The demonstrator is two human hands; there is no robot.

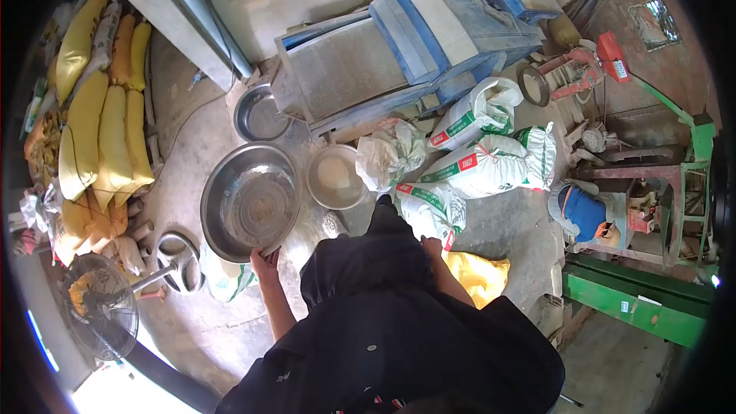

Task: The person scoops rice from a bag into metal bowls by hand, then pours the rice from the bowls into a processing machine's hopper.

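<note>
With my left hand (265, 261) gripping the big steel basin (250, 201) by its near rim and my right hand (431, 246) resting loosely against a white sack (431, 211), I judge it best to lift the basin level, slowly.

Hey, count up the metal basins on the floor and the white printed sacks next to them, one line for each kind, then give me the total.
Metal basins: 3 – the large basin that the left hand grips by the rim, the smaller basin with pale contents, and the empty basin by the blue machine.
White printed sacks: 3.
Total: 6.
</note>
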